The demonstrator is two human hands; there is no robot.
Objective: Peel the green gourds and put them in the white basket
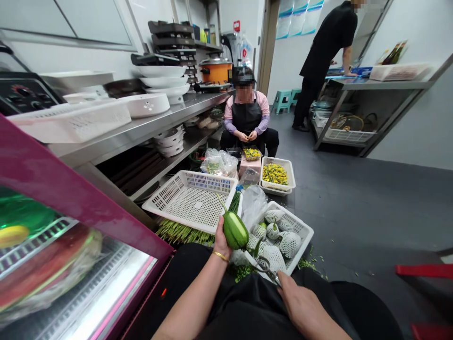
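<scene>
My left hand (221, 241) is wrapped round a green gourd (235, 230) with a long thin stem. A pale strip runs down the gourd's dark skin, where peel is off. Lower right, my right hand (299, 300) grips a metal peeler (272, 274) by its handle, its looped head pointing toward the gourd but apart from it. Just beyond the peeler, a white basket (305, 233) holds several gourds in white foam nets (290, 244). Green peelings (242, 272) lie below the gourd.
A white perforated basket (180, 203) rests over green stalks (187, 232). Ahead, a co-worker (247, 113) sits by yellow flowers (275, 174) in a basket. Another person (329, 47) stands at a counter. A glass-fronted cooler (116, 203) is close on the left, a steel shelf (184, 111) behind it.
</scene>
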